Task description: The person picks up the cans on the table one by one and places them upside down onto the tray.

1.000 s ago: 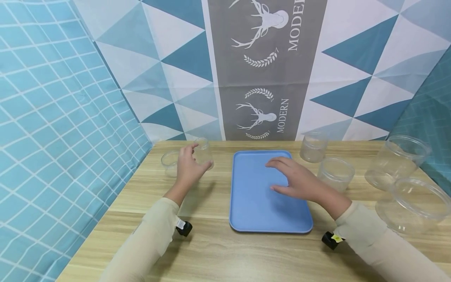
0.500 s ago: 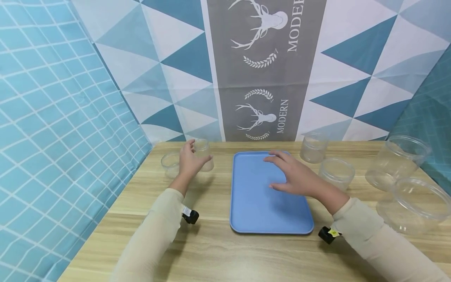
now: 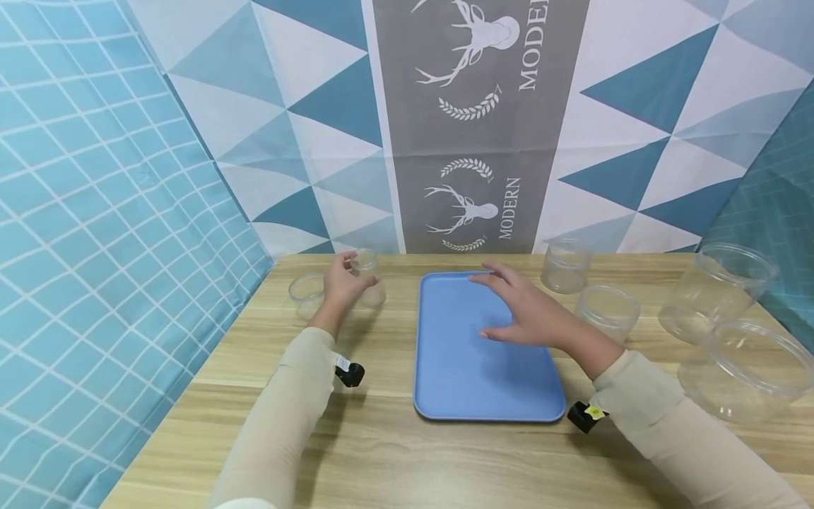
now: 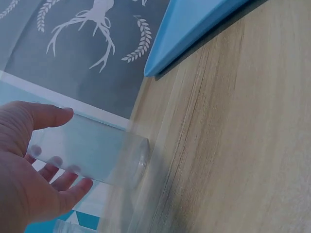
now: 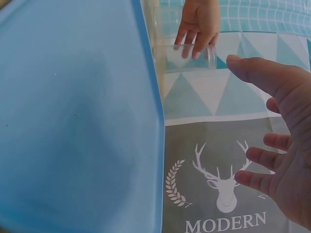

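Observation:
On the back left of the wooden table (image 3: 381, 459) stands a tall, narrow clear jar (image 3: 374, 294). My left hand (image 3: 340, 288) grips this jar from its left side, the thumb across the near side and the fingers round behind it. In the left wrist view the fingertips (image 4: 57, 160) show through the jar's transparent wall. My right hand (image 3: 531, 311) hovers over the right part of a blue rectangular tray (image 3: 451, 367), thumb and fingers spread apart, holding nothing. A shorter, wider clear jar (image 3: 307, 297) sits just left of my left hand.
Right of the tray stand two smaller clear jars, one at the back (image 3: 567, 267) and one nearer (image 3: 608, 314), partly behind my right wrist. Further right are two large clear jars, one behind (image 3: 715, 293) and one in front (image 3: 744, 371). A patterned cloth (image 3: 470, 141) hangs behind the table.
My left hand has drawn its thumb and fingers closer round the tall jar, the forearm shifting right. My right hand has drifted slightly left over the tray.

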Action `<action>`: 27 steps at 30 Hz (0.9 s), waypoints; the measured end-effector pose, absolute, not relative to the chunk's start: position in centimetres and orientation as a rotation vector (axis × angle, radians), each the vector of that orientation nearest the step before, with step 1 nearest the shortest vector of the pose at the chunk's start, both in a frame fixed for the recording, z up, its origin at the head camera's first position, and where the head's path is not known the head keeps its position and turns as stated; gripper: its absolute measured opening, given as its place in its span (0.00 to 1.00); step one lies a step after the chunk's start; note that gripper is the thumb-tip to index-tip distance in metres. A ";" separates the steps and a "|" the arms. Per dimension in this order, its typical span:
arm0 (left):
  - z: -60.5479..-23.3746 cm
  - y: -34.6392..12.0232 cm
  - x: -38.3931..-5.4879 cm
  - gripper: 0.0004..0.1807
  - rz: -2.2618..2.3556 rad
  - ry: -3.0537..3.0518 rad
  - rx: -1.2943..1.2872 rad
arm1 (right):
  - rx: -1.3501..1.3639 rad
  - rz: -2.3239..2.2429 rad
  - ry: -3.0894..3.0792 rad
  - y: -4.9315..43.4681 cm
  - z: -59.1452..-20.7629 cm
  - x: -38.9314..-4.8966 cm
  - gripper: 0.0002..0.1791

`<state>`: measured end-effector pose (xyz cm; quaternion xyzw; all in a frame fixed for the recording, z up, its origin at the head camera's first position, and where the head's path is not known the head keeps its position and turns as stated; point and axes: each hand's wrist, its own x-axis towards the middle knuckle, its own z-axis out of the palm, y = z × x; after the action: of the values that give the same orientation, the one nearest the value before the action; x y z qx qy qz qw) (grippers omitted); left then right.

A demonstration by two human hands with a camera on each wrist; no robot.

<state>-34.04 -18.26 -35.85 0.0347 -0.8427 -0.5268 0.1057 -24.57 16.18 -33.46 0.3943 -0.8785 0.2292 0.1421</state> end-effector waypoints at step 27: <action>-33.7 -16.9 -32.7 0.39 -1.470 -2.474 -0.060 | 1.106 0.694 -2.553 16.3 -33.6 -24.4 0.44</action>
<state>-32.67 -16.90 -33.74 -0.0206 -0.8521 -0.5063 0.1314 -24.37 16.35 -33.63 0.3820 -0.8820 0.2398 0.1367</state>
